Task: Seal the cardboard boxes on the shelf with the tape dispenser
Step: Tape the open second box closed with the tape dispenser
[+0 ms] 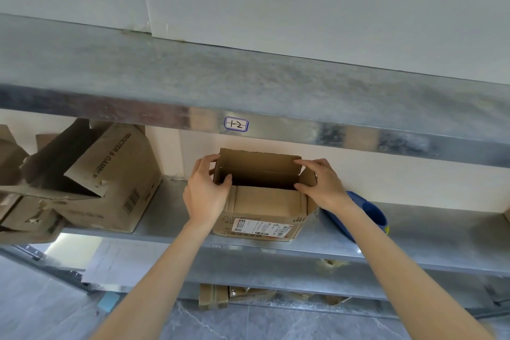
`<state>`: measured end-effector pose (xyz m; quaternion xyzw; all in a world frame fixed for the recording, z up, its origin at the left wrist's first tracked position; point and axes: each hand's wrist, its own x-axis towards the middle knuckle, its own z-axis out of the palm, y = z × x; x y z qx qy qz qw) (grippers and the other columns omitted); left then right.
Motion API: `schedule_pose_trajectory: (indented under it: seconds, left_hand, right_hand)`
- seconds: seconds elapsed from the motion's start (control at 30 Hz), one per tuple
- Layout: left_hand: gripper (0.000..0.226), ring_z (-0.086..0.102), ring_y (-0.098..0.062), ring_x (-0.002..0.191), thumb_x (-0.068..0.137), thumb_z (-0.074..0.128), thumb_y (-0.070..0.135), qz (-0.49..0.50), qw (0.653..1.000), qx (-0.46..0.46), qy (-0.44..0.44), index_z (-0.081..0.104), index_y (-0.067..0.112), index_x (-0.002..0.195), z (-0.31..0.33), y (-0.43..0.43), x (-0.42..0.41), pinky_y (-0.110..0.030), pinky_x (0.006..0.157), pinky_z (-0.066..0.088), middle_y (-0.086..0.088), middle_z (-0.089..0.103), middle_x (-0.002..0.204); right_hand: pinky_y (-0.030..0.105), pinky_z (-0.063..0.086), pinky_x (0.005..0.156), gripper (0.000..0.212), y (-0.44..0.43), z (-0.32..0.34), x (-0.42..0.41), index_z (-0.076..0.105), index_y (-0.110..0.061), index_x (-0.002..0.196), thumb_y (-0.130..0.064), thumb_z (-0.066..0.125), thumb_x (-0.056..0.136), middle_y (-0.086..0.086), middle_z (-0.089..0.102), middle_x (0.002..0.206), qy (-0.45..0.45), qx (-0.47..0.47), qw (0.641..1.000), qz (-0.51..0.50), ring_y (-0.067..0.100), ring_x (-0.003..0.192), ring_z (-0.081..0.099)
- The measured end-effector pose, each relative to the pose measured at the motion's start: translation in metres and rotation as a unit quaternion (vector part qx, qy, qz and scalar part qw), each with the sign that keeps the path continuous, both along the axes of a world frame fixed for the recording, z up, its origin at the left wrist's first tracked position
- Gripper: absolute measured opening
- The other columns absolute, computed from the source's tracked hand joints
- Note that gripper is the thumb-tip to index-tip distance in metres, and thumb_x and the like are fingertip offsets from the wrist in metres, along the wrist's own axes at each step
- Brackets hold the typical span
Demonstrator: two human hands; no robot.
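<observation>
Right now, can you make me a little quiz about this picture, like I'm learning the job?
1. True or false: the small box is already taped shut.
2. How many hands hold its flaps? A) none B) one C) two
3. Fill in: the blue tape dispenser lies on the shelf to the ___ of the small box.

Key:
1. False. Its flaps stand open.
2. C. The left hand and the right hand each grip a flap.
3. Right.
</observation>
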<state>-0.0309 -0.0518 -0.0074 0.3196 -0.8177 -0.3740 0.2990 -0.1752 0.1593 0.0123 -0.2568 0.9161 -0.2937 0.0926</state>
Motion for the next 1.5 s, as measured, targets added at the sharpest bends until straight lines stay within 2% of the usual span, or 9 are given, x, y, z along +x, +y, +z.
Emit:
schedule_pose_trajectory:
  seconds: [0.2,0.4,0.6,0.67,0.87,1.03,1.13,1.27,1.5]
  left_hand:
    - [0.048,0.066,-0.015,0.107,0.08,0.075,0.016,0.02,1.0,0.01,-0.015,0.059,0.031,0.122,0.002,0.004,-0.002,-0.029,0.072,0.043,0.012,0.06,0.129]
    - [0.051,0.065,-0.023,0.098,0.08,0.077,0.024,0.068,0.997,0.009,-0.03,0.055,0.03,0.126,0.001,0.009,-0.003,-0.032,0.072,0.04,0.01,0.06,0.128]
    - [0.053,0.064,-0.027,0.104,0.079,0.079,0.025,0.077,0.996,0.009,-0.031,0.054,0.028,0.125,0.001,0.013,-0.003,-0.039,0.077,0.048,0.006,0.063,0.125]
    - [0.053,0.065,-0.027,0.104,0.079,0.077,0.024,0.072,0.997,0.008,-0.035,0.053,0.029,0.125,0.001,0.012,-0.001,-0.042,0.079,0.051,0.007,0.062,0.125]
    - [0.056,0.06,-0.021,0.115,0.083,0.073,0.02,-0.023,0.997,0.078,-0.019,0.051,0.035,0.132,0.0,0.004,0.005,-0.041,0.09,0.05,0.011,0.057,0.135]
    - [0.072,0.043,-0.016,0.13,0.085,0.076,0.011,-0.186,0.96,0.206,-0.033,0.041,0.033,0.143,0.01,-0.017,0.019,-0.034,0.104,0.041,0.004,0.039,0.151]
    - [0.082,0.036,-0.019,0.139,0.084,0.077,0.013,-0.24,0.948,0.196,-0.078,0.031,0.035,0.148,0.016,-0.022,0.025,-0.04,0.113,0.033,0.003,0.026,0.156]
    - [0.092,0.032,-0.017,0.141,0.082,0.08,0.015,-0.265,0.942,0.185,-0.088,0.025,0.035,0.152,0.014,-0.025,0.031,-0.039,0.111,0.037,0.002,0.022,0.156]
    - [0.101,0.028,-0.008,0.135,0.08,0.083,0.017,-0.283,0.94,0.167,-0.095,0.018,0.038,0.155,0.006,-0.026,0.036,-0.037,0.11,0.037,0.005,0.018,0.151]
  right_hand:
    - [0.037,0.043,0.106,0.066,0.002,0.001,-0.001,0.045,-0.031,0.146,-0.024,0.075,0.088,0.005,0.037,0.138,-0.035,0.0,0.999,0.019,0.023,0.126,0.044]
    - [0.03,0.041,0.104,0.059,0.006,0.0,0.002,0.048,-0.031,0.145,-0.025,0.071,0.091,0.004,0.037,0.137,-0.034,-0.018,0.999,0.025,0.021,0.127,0.043]
    - [0.026,0.036,0.096,0.021,0.005,-0.004,0.004,0.071,-0.025,0.113,-0.03,0.068,0.093,-0.002,0.038,0.131,-0.032,-0.026,0.999,0.03,0.016,0.122,0.046]
    - [0.027,0.035,0.094,0.018,0.005,-0.005,0.005,0.072,-0.025,0.108,-0.033,0.067,0.093,-0.003,0.038,0.133,-0.035,-0.026,0.999,0.031,0.015,0.121,0.045]
    - [0.026,0.035,0.095,0.038,0.007,-0.004,0.007,0.058,-0.032,0.134,-0.037,0.061,0.097,-0.002,0.034,0.138,-0.034,-0.016,0.999,0.03,0.017,0.123,0.044]
    - [0.026,0.035,0.095,0.041,0.007,-0.004,0.007,0.055,-0.032,0.138,-0.038,0.06,0.097,-0.002,0.033,0.139,-0.04,-0.014,0.999,0.022,0.019,0.126,0.044]
    - [0.026,0.036,0.097,0.045,0.005,0.0,0.007,0.053,-0.032,0.139,-0.039,0.063,0.095,-0.001,0.032,0.141,-0.048,-0.006,0.998,0.026,0.02,0.128,0.043]
    - [0.028,0.037,0.1,0.054,0.005,0.003,0.01,0.05,-0.03,0.141,-0.037,0.069,0.091,0.001,0.028,0.146,-0.052,0.009,0.998,0.038,0.022,0.132,0.04]
    - [0.017,0.031,0.1,0.064,0.006,-0.002,0.022,0.048,-0.03,0.143,-0.037,0.076,0.086,-0.001,0.022,0.14,-0.037,-0.025,0.999,0.024,0.018,0.131,0.037]
